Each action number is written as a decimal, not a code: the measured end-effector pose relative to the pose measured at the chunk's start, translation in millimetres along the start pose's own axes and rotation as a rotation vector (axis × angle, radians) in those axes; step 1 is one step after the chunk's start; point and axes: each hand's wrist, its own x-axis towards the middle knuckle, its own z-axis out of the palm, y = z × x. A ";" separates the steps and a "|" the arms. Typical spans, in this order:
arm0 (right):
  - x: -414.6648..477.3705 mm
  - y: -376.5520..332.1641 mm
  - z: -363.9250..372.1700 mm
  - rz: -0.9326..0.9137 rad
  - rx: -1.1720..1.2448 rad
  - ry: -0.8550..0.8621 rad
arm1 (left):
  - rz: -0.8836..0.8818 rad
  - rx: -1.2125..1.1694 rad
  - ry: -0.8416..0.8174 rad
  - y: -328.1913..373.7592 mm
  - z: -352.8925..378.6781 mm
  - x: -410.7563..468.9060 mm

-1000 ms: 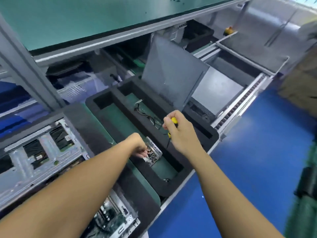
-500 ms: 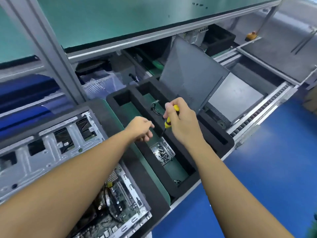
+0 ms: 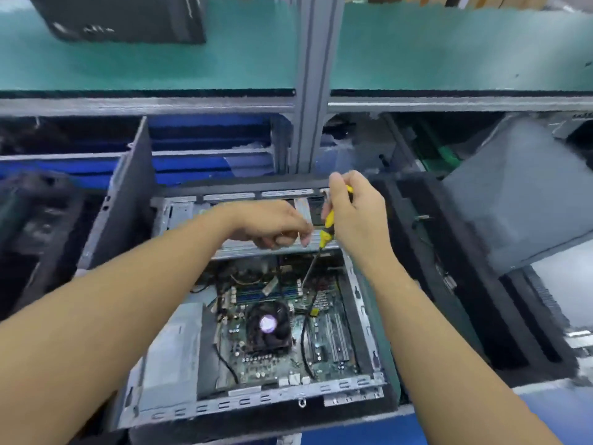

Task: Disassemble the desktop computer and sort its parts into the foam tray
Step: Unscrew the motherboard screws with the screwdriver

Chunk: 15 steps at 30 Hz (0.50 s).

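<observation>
At the middle of the surface, directly below us: one desktop computer (image 3: 244, 404), case open, lying flat with the open side up. Its long axis runs from near us to away from us. The drive cage (image 3: 263, 248) sits at the far end, and the connector edge of the motherboard (image 3: 276, 367) faces us (so we judge the rear panel nearest, the front farthest). Still fitted: cooler fan (image 3: 268, 326) at centre, power supply (image 3: 173, 354) on the left.

Right hand (image 3: 356, 213): fingers wrapped round the yellow-and-black handle of a screwdriver (image 3: 328, 229). The shaft slants down and leftward, tip over the board just below the cage.

Left hand (image 3: 272, 224): fingers curled at the cage's crossbar, close beside the screwdriver. Blur hides whether it grips anything, so we cannot tell.

Foam tray (image 3: 481, 316): black, just right of the case.

Step in hand, by our reading: freeing a fastener near the drive cage. To do it well:
- We seat the tip squarely in the screw head before turning.
- We bring the shaft in line with the screw instead of slanted.
- We steady the bracket with the left hand.
- We catch the screw so it does not drop among the board's components.
</observation>
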 end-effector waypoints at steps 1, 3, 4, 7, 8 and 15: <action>-3.3 -2.3 12.8 -0.011 0.006 -0.054 | -0.064 0.058 -0.036 -12.1 -4.6 -10.7; -10.4 -6.2 36.8 -0.033 0.007 -0.165 | -0.199 0.194 -0.099 -35.7 -7.8 -28.6; -14.0 -7.4 47.5 -0.042 -0.007 -0.220 | -0.259 0.257 -0.118 -46.0 -7.0 -35.4; -24.6 -8.3 75.7 -0.056 -0.032 -0.380 | -0.349 0.415 -0.133 -71.1 1.8 -45.4; -27.9 -8.6 83.3 -0.062 -0.037 -0.435 | -0.359 0.466 -0.133 -77.2 6.0 -46.5; -48.0 -7.1 107.6 -0.107 -0.118 -0.775 | -0.409 0.980 -0.336 -93.9 50.6 -43.8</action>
